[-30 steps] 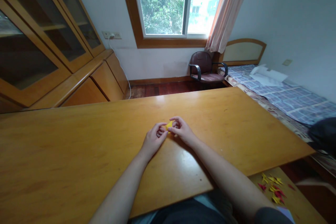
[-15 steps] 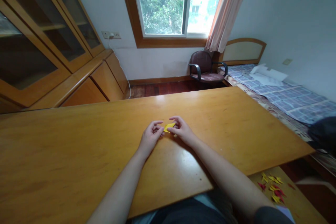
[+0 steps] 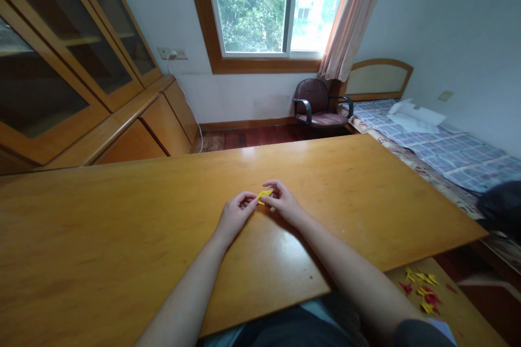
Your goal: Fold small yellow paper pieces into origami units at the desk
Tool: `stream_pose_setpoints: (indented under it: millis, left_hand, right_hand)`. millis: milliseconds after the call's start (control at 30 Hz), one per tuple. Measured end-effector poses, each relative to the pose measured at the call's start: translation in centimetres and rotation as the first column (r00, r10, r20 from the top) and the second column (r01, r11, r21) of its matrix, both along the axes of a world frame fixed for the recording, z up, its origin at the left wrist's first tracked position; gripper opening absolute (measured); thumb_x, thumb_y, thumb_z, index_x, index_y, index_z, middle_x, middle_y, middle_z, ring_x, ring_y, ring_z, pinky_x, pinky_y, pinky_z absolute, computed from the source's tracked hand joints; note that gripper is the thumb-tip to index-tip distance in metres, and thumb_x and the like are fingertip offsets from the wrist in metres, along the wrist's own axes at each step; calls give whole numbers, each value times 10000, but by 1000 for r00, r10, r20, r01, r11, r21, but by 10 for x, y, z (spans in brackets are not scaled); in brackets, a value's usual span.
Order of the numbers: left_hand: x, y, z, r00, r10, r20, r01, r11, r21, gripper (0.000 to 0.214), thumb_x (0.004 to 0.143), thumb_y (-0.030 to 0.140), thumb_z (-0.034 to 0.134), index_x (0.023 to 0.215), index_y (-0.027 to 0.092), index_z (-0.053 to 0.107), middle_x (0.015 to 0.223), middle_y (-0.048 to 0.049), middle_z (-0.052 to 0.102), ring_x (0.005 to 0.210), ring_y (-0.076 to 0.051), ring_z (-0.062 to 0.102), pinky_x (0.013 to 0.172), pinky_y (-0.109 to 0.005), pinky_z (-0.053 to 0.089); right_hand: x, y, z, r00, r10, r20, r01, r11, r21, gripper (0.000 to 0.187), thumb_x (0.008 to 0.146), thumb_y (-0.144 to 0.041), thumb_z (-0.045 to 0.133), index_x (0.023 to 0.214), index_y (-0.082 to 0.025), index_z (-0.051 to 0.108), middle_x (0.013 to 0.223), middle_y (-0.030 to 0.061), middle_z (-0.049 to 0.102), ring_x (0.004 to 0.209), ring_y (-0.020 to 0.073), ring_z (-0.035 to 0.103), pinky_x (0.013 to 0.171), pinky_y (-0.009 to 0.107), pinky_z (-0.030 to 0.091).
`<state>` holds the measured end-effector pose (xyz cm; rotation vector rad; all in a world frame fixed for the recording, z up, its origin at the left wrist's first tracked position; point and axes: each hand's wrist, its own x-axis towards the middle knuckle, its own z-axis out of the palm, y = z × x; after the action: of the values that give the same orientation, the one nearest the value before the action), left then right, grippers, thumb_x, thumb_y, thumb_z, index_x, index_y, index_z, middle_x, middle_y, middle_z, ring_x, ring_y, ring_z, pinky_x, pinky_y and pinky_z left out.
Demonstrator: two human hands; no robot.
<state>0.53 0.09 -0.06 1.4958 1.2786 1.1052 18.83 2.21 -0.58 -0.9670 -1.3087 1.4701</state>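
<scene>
A small folded piece of yellow paper (image 3: 265,193) is held between my two hands, just above the wooden table (image 3: 163,217). My left hand (image 3: 239,211) pinches its left edge between thumb and fingers. On the other side, my right hand (image 3: 283,201) grips the paper with the thumb at the near side and fingers behind. The paper looks narrow and pointed toward the right. Parts of its lower side are hidden by my fingers.
On a lower surface at the right lie several yellow and red folded paper pieces (image 3: 425,293). Beyond the table stand a brown armchair (image 3: 319,103) and a bed (image 3: 459,152). A glass-fronted cabinet (image 3: 97,103) lines the left wall.
My left hand has moved slightly right and closed its fingers on the paper's left edge. The yellow paper now looks narrower. My right hand has barely moved.
</scene>
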Motion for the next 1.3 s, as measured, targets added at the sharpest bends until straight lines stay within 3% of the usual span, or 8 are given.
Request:
stream_pose_setpoints:
  millis: [133,300,633,1300]
  left_hand:
    - [3,-4,8,991,-17,-130,27,997,78,208,820,386,660,857,189,715,792,-33,731,696,-175,652,676,-264,498]
    - [2,-4,9,985,-14,-171,29,996,85,243,841,411,635,781,190,715,721,-24,708,661,-173,627,642,-254,471]
    - [-3,0,6,989,-44,143,65,987,-148,347,796,511,670,790,166,713,739,-41,724,640,-163,631,644,-269,514]
    - [-2,-2,8,972,-79,223,124,973,-194,342,769,491,733,814,154,697,757,-36,713,672,-147,619,658,-251,489]
  right_hand:
    - [0,0,1,1000,-1,1,1,1000,-3,464,724,-382,785,1092,-211,561,733,-38,614,611,116,548,556,231,406]
    - [-2,-1,3,1000,-3,0,3,1000,-11,464,708,-380,790,1077,-215,564,726,-43,606,600,114,538,545,229,399]
    - [-2,-2,2,999,11,-38,-10,1000,8,493,699,-328,787,1106,-223,528,738,-51,579,595,115,536,534,235,394]
    - [0,0,-1,997,-38,-62,41,998,41,437,738,-380,776,1053,-223,518,730,-47,607,576,111,541,533,231,390]
